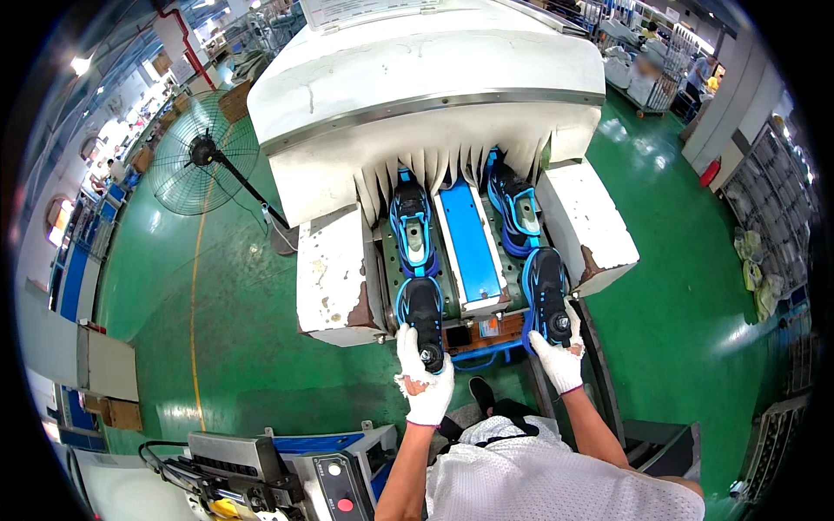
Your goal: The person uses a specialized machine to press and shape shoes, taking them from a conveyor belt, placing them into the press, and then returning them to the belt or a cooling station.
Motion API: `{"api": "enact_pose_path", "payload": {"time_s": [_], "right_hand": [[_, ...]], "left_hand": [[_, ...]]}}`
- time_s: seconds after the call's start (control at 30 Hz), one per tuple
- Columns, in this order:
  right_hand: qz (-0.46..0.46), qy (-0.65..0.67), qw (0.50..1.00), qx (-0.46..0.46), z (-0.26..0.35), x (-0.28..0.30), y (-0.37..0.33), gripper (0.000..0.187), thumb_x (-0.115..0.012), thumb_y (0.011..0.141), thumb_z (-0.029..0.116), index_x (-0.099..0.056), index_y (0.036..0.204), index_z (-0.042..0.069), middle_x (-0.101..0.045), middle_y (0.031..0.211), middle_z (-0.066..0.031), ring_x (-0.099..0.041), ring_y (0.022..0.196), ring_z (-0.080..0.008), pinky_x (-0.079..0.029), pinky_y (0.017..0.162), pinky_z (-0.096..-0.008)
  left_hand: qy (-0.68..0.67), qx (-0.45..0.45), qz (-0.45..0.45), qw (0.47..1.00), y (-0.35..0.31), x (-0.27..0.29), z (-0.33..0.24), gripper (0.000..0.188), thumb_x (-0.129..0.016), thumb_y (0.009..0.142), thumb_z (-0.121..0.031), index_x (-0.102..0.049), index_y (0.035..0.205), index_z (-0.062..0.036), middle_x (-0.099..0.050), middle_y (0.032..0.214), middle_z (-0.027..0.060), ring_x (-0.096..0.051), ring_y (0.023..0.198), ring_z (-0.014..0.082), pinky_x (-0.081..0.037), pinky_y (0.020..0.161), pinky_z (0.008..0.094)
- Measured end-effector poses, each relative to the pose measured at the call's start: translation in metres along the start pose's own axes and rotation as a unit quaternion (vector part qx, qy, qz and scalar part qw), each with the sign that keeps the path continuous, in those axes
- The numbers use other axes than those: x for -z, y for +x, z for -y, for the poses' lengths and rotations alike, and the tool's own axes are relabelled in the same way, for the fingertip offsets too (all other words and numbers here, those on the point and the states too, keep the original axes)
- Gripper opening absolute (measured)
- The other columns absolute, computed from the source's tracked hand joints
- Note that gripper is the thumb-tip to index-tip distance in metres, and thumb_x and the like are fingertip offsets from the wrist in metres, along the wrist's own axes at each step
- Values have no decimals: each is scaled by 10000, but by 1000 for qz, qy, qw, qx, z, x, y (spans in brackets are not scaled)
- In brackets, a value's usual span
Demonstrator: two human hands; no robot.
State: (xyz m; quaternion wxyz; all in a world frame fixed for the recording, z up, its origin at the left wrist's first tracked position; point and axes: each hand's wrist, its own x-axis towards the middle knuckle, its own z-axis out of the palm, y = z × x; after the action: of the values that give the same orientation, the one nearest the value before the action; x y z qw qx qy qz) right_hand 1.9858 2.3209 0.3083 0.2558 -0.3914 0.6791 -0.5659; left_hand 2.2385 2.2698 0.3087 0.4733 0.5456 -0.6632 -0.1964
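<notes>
My left hand (423,379), in a white glove, grips the heel of a black and blue shoe (421,308) lying on the left lane of a conveyor. My right hand (559,356), also gloved, holds the heel of a second black and blue shoe (546,291) on the right lane. Further in, two more blue shoes (413,227) (518,208) sit half under the white strip curtain at the mouth of a large white tunnel machine (417,78). A blue divider (470,239) runs between the two lanes.
White side blocks (328,269) (584,221) flank the conveyor. A standing fan (201,154) is at the left on the green floor. A control box with buttons (334,491) sits at lower left. Racks and another person are at far upper right.
</notes>
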Motion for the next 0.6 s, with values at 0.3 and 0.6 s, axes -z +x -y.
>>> {"api": "enact_pose_path", "payload": {"time_s": [0.3, 0.6], "right_hand": [[-1, -24, 1000, 18, -3, 0, 3, 934, -846, 794, 85, -318, 1559, -1, -554, 1412, -191, -598, 1258, -238, -503, 1060, -374], [-23, -42, 997, 52, -20, -3, 9, 915, -844, 788, 50, -351, 1559, 50, -561, 1420, -162, -583, 1273, -241, -487, 1095, -406]], "left_hand": [[3, 2, -3, 1000, 4, -3, -4, 800, -775, 775, 13, -408, 1487, 23, -434, 1534, 255, -462, 1415, 427, -378, 1188, 463], [11, -2, 13, 1000, 9, -3, -7, 799, -765, 781, 24, -393, 1489, 23, -384, 1562, 261, -447, 1418, 442, -404, 1164, 471]]}}
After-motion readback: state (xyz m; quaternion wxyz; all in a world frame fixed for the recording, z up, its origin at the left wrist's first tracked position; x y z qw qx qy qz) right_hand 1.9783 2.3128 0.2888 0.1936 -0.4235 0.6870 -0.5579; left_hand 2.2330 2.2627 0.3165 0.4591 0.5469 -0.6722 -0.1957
